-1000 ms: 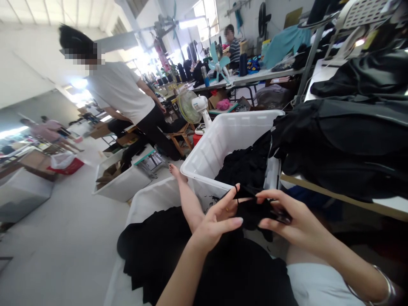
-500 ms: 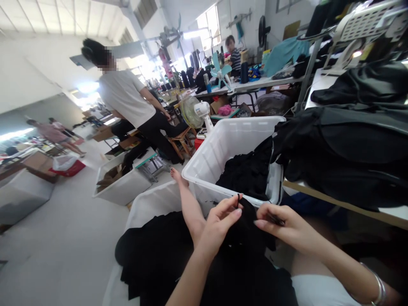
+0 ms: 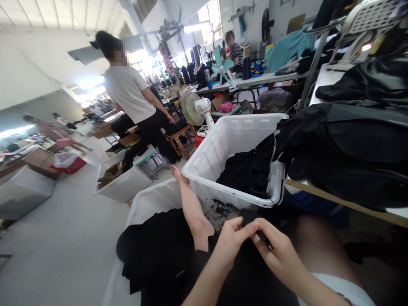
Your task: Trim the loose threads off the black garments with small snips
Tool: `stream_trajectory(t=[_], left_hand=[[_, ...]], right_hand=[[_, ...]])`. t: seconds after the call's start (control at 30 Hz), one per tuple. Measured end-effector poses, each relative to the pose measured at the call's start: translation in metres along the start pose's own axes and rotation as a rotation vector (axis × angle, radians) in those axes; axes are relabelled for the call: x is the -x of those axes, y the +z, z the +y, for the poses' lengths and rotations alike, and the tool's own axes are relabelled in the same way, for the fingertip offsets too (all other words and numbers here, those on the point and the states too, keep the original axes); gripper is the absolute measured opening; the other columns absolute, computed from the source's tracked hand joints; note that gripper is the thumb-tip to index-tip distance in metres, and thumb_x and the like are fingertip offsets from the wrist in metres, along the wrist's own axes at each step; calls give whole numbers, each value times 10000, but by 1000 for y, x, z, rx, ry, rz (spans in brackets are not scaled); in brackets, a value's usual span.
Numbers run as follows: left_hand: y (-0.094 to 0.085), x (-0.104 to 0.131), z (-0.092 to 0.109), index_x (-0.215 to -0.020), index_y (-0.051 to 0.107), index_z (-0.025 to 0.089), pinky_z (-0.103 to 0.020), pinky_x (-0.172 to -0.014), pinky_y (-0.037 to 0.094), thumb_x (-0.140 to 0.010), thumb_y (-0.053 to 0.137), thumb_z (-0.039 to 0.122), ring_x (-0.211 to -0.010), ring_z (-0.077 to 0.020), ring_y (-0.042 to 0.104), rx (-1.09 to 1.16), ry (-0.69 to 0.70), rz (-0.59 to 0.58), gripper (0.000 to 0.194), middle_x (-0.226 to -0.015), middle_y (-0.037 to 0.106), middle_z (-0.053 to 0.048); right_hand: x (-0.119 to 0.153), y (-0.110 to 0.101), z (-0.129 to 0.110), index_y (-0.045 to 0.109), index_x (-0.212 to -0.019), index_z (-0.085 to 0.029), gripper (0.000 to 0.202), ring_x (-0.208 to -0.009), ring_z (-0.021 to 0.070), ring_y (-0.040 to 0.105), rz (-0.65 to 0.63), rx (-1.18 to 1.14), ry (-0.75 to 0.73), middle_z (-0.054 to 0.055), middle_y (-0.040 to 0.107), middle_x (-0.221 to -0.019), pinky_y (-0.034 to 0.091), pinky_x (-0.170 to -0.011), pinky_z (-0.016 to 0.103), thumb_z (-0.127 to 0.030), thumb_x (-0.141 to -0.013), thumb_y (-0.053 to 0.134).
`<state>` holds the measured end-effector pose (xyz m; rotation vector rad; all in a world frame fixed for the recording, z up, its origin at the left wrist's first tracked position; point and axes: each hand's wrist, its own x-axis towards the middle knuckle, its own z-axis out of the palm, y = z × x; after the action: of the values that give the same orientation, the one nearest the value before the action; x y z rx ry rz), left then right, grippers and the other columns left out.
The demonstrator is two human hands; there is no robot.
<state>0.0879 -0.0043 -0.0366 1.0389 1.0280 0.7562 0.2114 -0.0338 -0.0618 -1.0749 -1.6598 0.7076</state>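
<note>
Over my lap and the near white bin lies black fabric [image 3: 156, 250]. My left hand [image 3: 234, 238] pinches a piece of this black fabric between thumb and fingers. Close beside it, my right hand [image 3: 274, 244] has its fingers curled, with the fingertips meeting near the left thumb at the fabric. A small dark object shows in the right palm, mostly hidden by the fingers; I cannot make out what it is.
A white bin [image 3: 204, 180] holding black cloth stands ahead. Black garments [image 3: 357, 148] pile on a table at the right. A white fan [image 3: 203, 106] and a standing person [image 3: 134, 93] are farther back. Black scraps [image 3: 219, 208] lie on the floor.
My hands have come together and lower, the right one moving left to meet the left. Floor scraps show more. The standing person appears slightly farther right in view.
</note>
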Motion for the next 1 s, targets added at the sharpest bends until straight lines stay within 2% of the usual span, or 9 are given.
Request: stream_trajectory(t=[0.13, 0.23, 0.3, 0.37, 0.5, 0.67, 0.8, 0.9, 1.0], left_hand=[[0, -5, 0, -647, 590, 99, -196, -593, 352, -734, 646, 362, -587, -72, 440, 216, -9, 96, 283, -599, 497, 8], [-10, -4, 10, -811, 669, 116, -241, -695, 417, -782, 593, 347, -725, -139, 539, -52, 117, 90, 245, -736, 610, -37], [-17, 0, 22, -948, 682, 149, -282, -822, 429, -811, 556, 320, -885, -196, 569, -276, 204, 28, 253, -899, 657, -60], [-23, 5, 35, -1039, 668, 183, -302, -894, 419, -830, 527, 286, -976, -219, 568, -428, 251, -62, 271, -1004, 664, -58], [-29, 11, 51, -1115, 634, 207, -286, -900, 429, -863, 471, 240, -990, -194, 582, -561, 286, -97, 301, -1077, 654, -48], [-33, 12, 54, -1123, 623, 212, -271, -943, 414, -863, 473, 247, -1040, -178, 569, -552, 234, -32, 302, -1105, 646, -37], [-32, 9, 50, -1047, 648, 170, -260, -833, 458, -765, 616, 365, -947, -200, 601, -489, 119, -14, 344, -995, 675, -53], [-29, 6, 47, -895, 689, 135, -247, -781, 455, -770, 601, 402, -863, -186, 608, -438, 153, 129, 307, -874, 687, -56], [-25, 6, 41, -852, 676, 132, -229, -764, 436, -824, 536, 388, -823, -151, 585, -307, 205, 229, 293, -832, 666, -46]], right_hand=[[12, 1, 4, 550, -1004, -216, 190, -928, 194, 613, -90, -12, -47, 92, 607, -1016, 509, -792, 267, -132, -875, 438], [13, -11, 14, 567, -998, -233, 176, -900, 187, 615, -54, -58, -18, 70, 620, -963, 503, -768, 256, -153, -876, 470], [4, -21, 21, 566, -1025, -232, 164, -905, 195, 603, 15, -106, 95, 80, 603, -1031, 498, -756, 277, -222, -886, 479], [-9, -29, 27, 553, -1081, -215, 231, -901, 205, 596, -32, -205, 234, 96, 582, -1101, 495, -758, 305, -314, -882, 493], [-28, -25, 34, 595, -857, -156, 278, -668, 170, 578, -238, -411, 378, 40, 609, -737, 479, -615, 271, -430, -814, 567], [-27, -11, 28, 634, -735, -163, 233, -621, 153, 537, -113, -327, 272, 18, 559, -666, 449, -581, 257, -386, -795, 600], [-22, -7, 20, 690, -733, -185, 173, -628, 162, 574, -99, -240, 121, 27, 593, -667, 484, -584, 246, -304, -806, 588], [-18, -4, 21, 724, -929, -203, 204, -698, 182, 614, -49, -191, 102, 43, 648, -747, 517, -657, 266, -297, -789, 609], [-15, -2, 25, 613, -1195, -202, 433, -580, 144, 560, 65, -134, 213, 7, 586, -661, 498, -548, 238, -343, -785, 616]])
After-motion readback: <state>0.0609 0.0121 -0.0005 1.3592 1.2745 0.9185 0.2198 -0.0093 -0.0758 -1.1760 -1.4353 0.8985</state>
